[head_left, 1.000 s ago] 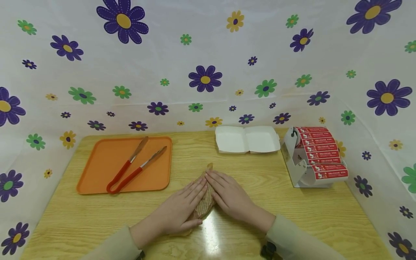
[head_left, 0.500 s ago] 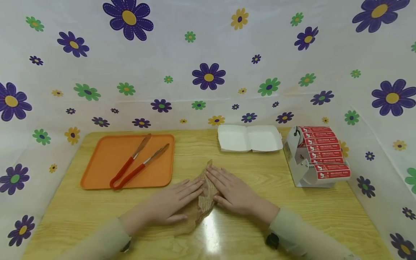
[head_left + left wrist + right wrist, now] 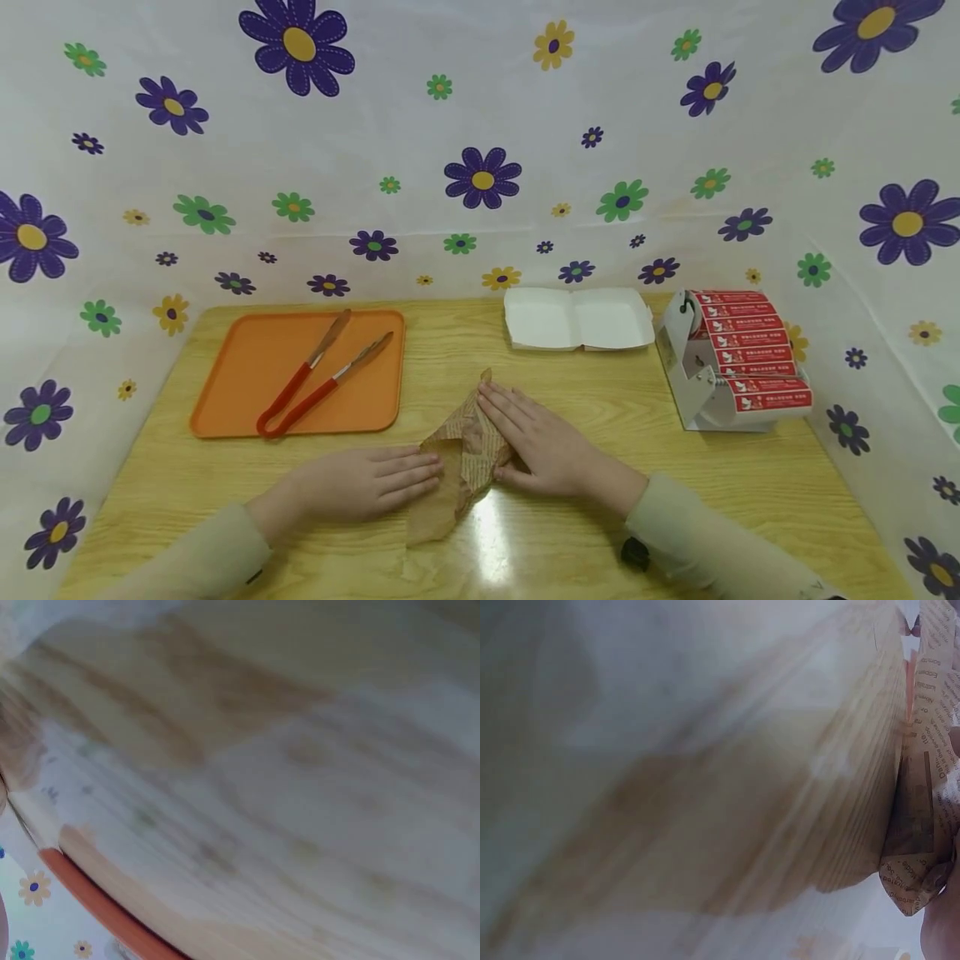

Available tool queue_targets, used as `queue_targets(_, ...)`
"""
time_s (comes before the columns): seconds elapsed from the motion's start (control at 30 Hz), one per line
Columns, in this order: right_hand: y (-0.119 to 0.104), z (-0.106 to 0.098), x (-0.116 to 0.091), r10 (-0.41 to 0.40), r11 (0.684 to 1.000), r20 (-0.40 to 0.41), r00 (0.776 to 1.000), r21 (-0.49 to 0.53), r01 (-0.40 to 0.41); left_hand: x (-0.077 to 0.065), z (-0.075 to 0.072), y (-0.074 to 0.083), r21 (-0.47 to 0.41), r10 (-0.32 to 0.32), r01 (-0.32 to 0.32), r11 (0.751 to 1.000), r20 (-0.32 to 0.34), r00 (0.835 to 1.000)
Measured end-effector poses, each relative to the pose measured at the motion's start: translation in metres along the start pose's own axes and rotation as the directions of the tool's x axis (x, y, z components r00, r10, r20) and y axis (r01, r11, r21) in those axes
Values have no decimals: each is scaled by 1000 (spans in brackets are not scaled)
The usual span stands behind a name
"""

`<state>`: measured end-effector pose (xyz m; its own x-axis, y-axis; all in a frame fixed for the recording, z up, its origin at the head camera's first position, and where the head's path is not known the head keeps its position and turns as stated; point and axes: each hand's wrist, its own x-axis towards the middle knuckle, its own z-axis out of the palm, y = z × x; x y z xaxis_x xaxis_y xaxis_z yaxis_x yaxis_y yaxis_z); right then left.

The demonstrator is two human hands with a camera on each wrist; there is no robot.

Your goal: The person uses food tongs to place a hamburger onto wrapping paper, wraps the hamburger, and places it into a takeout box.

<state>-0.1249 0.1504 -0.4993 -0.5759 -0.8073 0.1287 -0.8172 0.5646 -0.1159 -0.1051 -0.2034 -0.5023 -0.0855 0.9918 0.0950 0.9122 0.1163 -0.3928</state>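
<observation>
A brown wrapping paper [image 3: 480, 442] with newspaper-style print lies folded on the wooden table, its far end narrowed to a point. One plain brown flap spreads out at its near left. Across that flap rest the straight fingers of my left hand [image 3: 367, 482]. My right hand [image 3: 551, 450] lies along the right side of the paper, fingers extended toward the tip and thumb against the lower edge. What the wrapper contains, if anything, is hidden. In the right wrist view the printed paper [image 3: 911, 881] shows at the right edge; the left wrist view is mostly blurred tabletop.
An orange tray [image 3: 240, 367] at the left holds red-handled tongs [image 3: 307, 402]. Toward the back stands an opened white paper box [image 3: 543, 321]. A label dispenser [image 3: 750, 342] with red stickers sits at the right. Behind the wooden table [image 3: 195, 508] hangs a flower-patterned sheet.
My left hand has slid left and toward me from the wrapper's upper part, and the brown flap has opened out beneath it. The right hand has stayed on the paper.
</observation>
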Motion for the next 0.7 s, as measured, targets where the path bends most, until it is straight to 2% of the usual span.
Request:
queue_targets(0.27, -1, 0, -1, 33, 999, 44, 998, -16, -32, 8, 4, 0, 52, 82, -80, 995, -47, 995)
queue_targets(0.47, -3, -2, 0, 52, 999, 72, 996, 2, -52, 11, 7, 3, 65, 149, -141, 988, -141, 979)
queue_targets(0.57, -3, -3, 0, 56, 998, 69, 996, 4, -56, 14, 8, 6, 51, 144, -138, 989, -153, 978)
queue_targets(0.7, -4, -3, -1, 55, 998, 66, 996, 6, -56, 15, 9, 12, 19, 97, -95, 995, -141, 985)
